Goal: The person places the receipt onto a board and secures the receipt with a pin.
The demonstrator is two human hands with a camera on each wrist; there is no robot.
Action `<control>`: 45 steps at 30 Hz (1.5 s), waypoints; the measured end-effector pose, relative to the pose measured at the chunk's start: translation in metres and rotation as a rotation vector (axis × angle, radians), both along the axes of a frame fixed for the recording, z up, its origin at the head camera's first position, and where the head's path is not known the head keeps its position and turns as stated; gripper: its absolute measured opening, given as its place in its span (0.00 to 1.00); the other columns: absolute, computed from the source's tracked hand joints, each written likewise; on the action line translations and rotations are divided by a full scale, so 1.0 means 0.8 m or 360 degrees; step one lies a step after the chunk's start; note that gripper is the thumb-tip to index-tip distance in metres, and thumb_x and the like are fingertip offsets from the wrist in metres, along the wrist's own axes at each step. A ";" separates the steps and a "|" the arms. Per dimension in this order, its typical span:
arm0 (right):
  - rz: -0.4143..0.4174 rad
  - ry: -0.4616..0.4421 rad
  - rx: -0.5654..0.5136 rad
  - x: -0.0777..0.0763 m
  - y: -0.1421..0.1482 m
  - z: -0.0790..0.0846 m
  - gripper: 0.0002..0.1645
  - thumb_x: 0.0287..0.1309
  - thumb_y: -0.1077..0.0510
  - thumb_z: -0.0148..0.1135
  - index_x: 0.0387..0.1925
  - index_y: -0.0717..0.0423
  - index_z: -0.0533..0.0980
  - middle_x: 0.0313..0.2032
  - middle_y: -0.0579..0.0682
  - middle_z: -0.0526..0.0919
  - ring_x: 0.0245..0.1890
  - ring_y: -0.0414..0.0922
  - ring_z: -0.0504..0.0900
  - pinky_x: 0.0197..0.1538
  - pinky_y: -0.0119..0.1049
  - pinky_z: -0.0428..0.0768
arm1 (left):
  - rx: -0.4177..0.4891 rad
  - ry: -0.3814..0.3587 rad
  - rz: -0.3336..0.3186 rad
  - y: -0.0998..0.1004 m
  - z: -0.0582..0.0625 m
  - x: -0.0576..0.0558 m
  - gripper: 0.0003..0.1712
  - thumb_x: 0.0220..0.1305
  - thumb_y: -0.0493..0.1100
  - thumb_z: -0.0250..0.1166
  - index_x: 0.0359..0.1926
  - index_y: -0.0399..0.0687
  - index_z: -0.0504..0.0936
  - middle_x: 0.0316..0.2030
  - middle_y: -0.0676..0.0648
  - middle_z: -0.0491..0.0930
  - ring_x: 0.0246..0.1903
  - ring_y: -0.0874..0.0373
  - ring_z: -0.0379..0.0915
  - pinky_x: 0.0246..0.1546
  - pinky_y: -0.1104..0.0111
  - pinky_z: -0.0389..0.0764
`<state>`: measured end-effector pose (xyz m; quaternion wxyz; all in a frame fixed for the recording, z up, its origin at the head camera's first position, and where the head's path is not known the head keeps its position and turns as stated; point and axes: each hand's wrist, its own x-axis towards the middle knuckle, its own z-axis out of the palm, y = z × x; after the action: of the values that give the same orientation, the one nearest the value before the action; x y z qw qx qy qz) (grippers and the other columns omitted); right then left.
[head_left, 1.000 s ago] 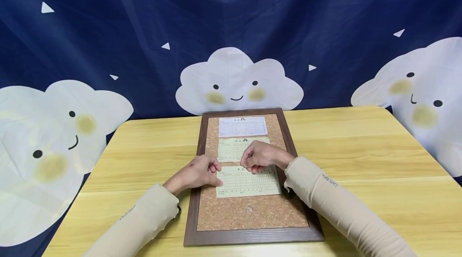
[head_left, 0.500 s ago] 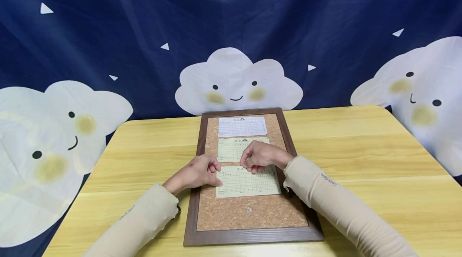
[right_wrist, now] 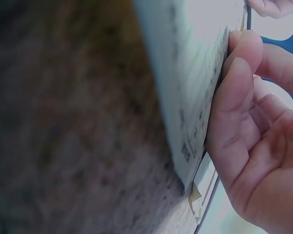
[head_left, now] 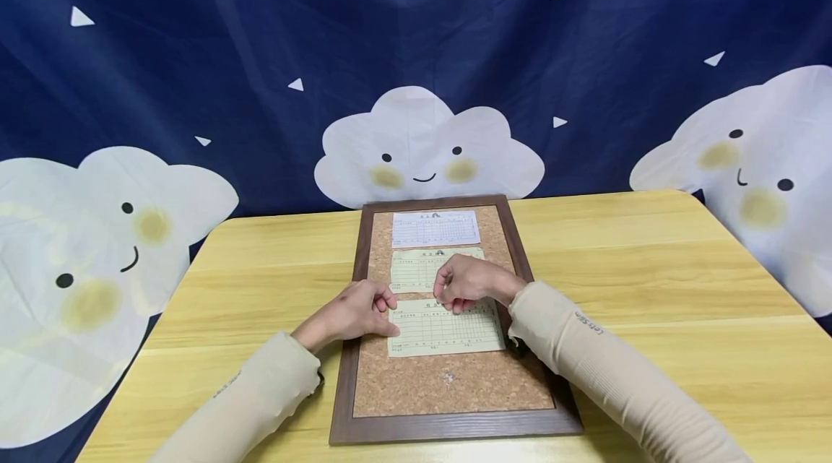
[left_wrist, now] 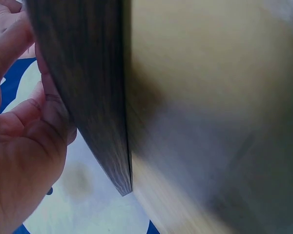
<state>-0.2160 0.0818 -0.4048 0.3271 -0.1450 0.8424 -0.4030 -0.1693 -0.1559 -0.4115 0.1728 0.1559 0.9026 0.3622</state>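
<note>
The lowest of three printed slips, a pale green form, lies on a framed cork board. My left hand reaches over the frame's left side, its thumb and index tips apart at this slip's left edge. At the slip's top middle, my right hand has its thumb and forefinger tips brought together and the other fingers curled; I cannot tell what they pinch, as the tips hide it. In the right wrist view the right fingers sit right at the printed paper.
Farther up the board are another green slip and a white slip, each with a small dark object at its top middle. A dark wooden frame borders the cork. Behind the wooden table hangs a blue cloud-patterned curtain.
</note>
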 end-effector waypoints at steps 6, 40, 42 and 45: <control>-0.0023 -0.0028 0.0005 0.001 0.000 0.002 0.03 0.63 0.68 0.64 0.32 0.62 0.81 0.20 0.52 0.80 0.17 0.41 0.77 0.23 0.31 0.76 | 0.0004 -0.0017 0.0001 0.002 0.000 0.000 0.18 0.44 0.36 0.81 0.33 0.44 0.80 0.28 0.50 0.73 0.30 0.59 0.68 0.35 0.67 0.71; 0.0073 0.0110 0.0109 0.006 0.000 0.003 0.09 0.66 0.66 0.62 0.28 0.59 0.78 0.21 0.52 0.81 0.18 0.42 0.78 0.24 0.33 0.79 | -0.0015 0.0019 -0.0040 -0.001 -0.003 0.001 0.19 0.44 0.37 0.82 0.33 0.45 0.79 0.27 0.50 0.72 0.29 0.59 0.67 0.33 0.69 0.70; 0.0071 0.0107 0.0105 0.006 0.001 0.003 0.09 0.66 0.66 0.62 0.28 0.59 0.78 0.21 0.52 0.81 0.18 0.42 0.78 0.24 0.33 0.79 | -0.0024 0.0018 -0.0042 -0.001 -0.003 0.000 0.19 0.44 0.38 0.82 0.33 0.45 0.79 0.27 0.51 0.72 0.29 0.59 0.67 0.33 0.69 0.70; 0.0067 0.0087 0.0078 0.005 0.003 0.004 0.08 0.67 0.64 0.62 0.29 0.60 0.78 0.21 0.52 0.80 0.18 0.41 0.78 0.25 0.32 0.79 | -0.0045 0.0023 -0.0047 -0.001 -0.001 -0.002 0.18 0.45 0.38 0.82 0.33 0.46 0.79 0.27 0.51 0.72 0.29 0.60 0.67 0.33 0.69 0.70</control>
<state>-0.2121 0.0845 -0.4018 0.3158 -0.1656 0.8574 -0.3711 -0.1707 -0.1568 -0.4125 0.1739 0.1694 0.9064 0.3456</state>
